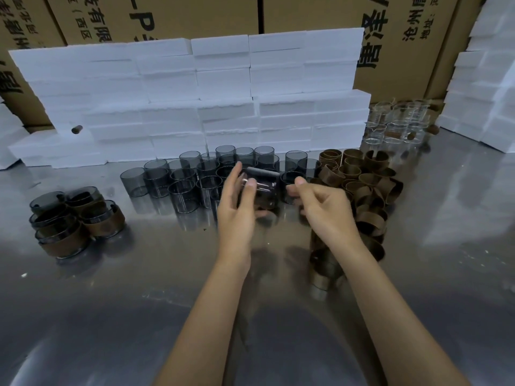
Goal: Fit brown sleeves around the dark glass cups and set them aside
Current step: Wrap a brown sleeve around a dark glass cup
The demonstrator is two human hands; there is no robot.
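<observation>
1. Left hand (pixel 237 203) raised above the middle of the tabletop (pixel 172 274), fingers curled round a dark glass cup (pixel 262 188) tilted on its side, thumb across the near wall.
2. Right hand (pixel 320 204) just beside that cup, on its right; thumb and forefinger pinched together near the rim, but too blurred to tell whether anything is caught between them.
3. Bare dark cups (pixel 195 179) standing upright in a tight cluster behind the hands, reaching back to the foot of the white foam blocks (pixel 195 93) stacked along the far edge.
4. Loose brown sleeves (pixel 362 179) heaped right of the cluster, touching one another, running from the foam blocks forward past the right wrist.
5. Sleeved cups (pixel 75 218) grouped near the left edge, well apart from the bare cluster, with an open strip of steel between the two groups.
6. Clear glass beakers (pixel 395 121) at the far right corner, beside more foam.
7. Wide open steel across the near half of the tabletop, crossed only by the two forearms; also open to the right of the sleeve heap.
8. Printed cardboard cartons (pixel 167 18) rising behind the foam wall.
</observation>
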